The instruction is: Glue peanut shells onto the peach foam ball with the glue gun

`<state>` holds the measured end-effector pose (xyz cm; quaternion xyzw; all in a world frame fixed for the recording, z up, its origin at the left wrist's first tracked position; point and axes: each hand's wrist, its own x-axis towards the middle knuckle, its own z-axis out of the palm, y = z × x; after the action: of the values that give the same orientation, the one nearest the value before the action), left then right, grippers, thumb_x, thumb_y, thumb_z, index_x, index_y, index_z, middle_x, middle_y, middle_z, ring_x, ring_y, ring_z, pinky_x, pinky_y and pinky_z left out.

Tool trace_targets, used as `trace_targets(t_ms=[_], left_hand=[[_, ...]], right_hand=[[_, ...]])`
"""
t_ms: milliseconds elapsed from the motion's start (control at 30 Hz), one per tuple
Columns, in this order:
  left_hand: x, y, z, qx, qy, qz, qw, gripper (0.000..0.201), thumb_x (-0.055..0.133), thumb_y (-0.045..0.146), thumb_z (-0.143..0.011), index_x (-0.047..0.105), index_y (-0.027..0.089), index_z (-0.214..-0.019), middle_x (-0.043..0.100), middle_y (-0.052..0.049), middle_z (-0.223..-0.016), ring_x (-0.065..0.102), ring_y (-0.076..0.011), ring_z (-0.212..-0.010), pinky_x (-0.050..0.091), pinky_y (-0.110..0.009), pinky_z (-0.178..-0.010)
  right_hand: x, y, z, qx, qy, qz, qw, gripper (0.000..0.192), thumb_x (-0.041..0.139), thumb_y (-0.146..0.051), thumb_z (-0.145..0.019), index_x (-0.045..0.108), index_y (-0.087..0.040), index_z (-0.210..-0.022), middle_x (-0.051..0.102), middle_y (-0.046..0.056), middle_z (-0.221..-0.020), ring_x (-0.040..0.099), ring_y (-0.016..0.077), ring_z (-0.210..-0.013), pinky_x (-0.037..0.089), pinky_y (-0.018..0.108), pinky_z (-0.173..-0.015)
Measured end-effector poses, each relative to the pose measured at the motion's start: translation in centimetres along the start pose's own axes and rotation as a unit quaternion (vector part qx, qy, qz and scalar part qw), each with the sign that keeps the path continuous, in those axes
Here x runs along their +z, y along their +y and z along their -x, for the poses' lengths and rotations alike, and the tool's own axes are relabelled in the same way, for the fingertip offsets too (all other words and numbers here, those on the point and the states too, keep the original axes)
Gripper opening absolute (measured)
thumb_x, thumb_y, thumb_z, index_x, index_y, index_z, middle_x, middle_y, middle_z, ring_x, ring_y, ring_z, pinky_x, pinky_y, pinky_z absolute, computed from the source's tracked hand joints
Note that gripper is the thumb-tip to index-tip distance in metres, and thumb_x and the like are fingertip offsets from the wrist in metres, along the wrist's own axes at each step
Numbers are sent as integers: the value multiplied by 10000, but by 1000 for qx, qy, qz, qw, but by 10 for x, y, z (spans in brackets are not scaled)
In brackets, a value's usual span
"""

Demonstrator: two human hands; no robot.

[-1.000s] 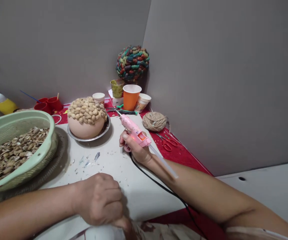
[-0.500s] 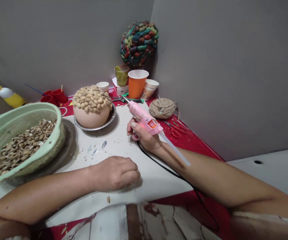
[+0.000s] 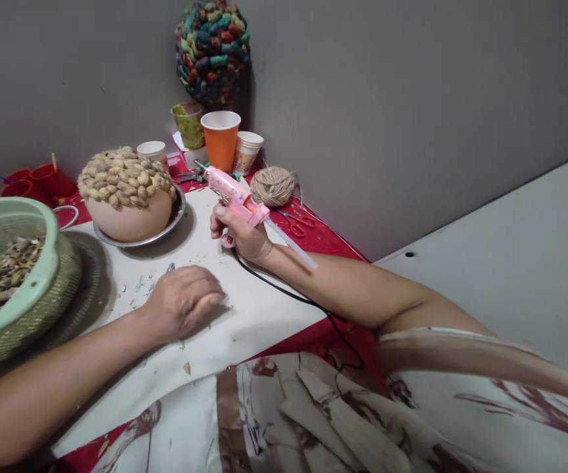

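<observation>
The right hand (image 3: 241, 231) grips the pink glue gun (image 3: 234, 194), nozzle pointing up-left toward the shell-covered pot (image 3: 126, 197), while the left hand (image 3: 181, 303) rests loosely curled on the white board (image 3: 244, 315), nearer the person.

Grey walls (image 3: 387, 98) meeting in a corner behind the table. Low table (image 3: 244, 315) with a white top over a red cloth (image 3: 335, 246). Pale grey floor (image 3: 520, 249) at right, with a small dark hole. Soft, even indoor light.
</observation>
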<state>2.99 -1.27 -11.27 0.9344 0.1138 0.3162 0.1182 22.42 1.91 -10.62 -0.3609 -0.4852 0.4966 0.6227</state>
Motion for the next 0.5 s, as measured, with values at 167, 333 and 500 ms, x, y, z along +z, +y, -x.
trace_targets(t_ms=[167, 333, 500], left_hand=[[1, -14, -4, -163, -129, -56, 977, 593, 411, 462, -1059, 489, 100, -1522, 513, -237, -1576, 371, -398, -1531, 355, -646, -1206], [4, 0, -9, -167, -280, -40, 945, 735, 452, 563, -1030, 361, 116, -1605, 363, -244, -1666, 298, -397, -1570, 261, -668, -1239], [4, 13, -6, -137, -291, 21, 947, 806, 505, 593, -998, 346, 85, -1604, 331, -276, -1666, 255, -403, -1582, 307, -632, -1233]], right_hand=[[-2, 2, -6, 11, 6, -11, 1000, 521, 741, -680, -749, 575, -194, -661, 584, -22, -610, 563, 96, -547, 404, 196, -493], [-2, 6, -9, 9, 9, -23, 1000, 510, 755, -663, -739, 574, -192, -664, 588, -20, -618, 554, 90, -535, 390, 195, -493], [-2, 5, -7, 20, 16, -18, 1000, 505, 752, -650, -730, 568, -187, -642, 588, -10, -615, 556, 93, -533, 369, 197, -478]])
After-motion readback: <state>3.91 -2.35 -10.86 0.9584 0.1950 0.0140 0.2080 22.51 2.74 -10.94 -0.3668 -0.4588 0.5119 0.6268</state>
